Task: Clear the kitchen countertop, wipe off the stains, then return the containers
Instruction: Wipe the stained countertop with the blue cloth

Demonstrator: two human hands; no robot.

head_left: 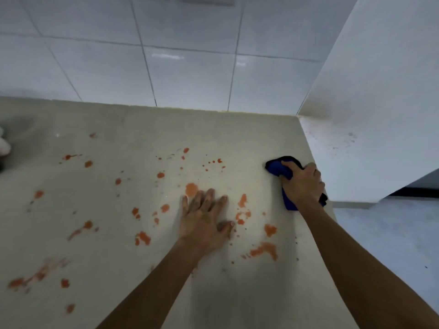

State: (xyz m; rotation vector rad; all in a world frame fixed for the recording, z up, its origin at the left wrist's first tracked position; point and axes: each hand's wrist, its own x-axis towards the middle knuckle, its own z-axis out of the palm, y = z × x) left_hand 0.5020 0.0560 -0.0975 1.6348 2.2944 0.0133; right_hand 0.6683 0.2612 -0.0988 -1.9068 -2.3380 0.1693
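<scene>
The pale countertop (99, 245) is spattered with many orange-red stains (263, 250), from the left edge to near the right edge. My left hand (204, 219) lies flat on the counter, palm down, fingers spread, just below a round stain (191, 189). My right hand (303, 184) is closed on a bunched blue cloth (276, 167), pressing it onto the counter near its right edge. No containers stand on the stained area.
A white tiled wall (166, 55) rises behind the counter. A white side panel (368, 103) stands against the right rear corner. Pale floor (392, 245) lies beyond the right edge. A white object (3, 144) is cut off at the left.
</scene>
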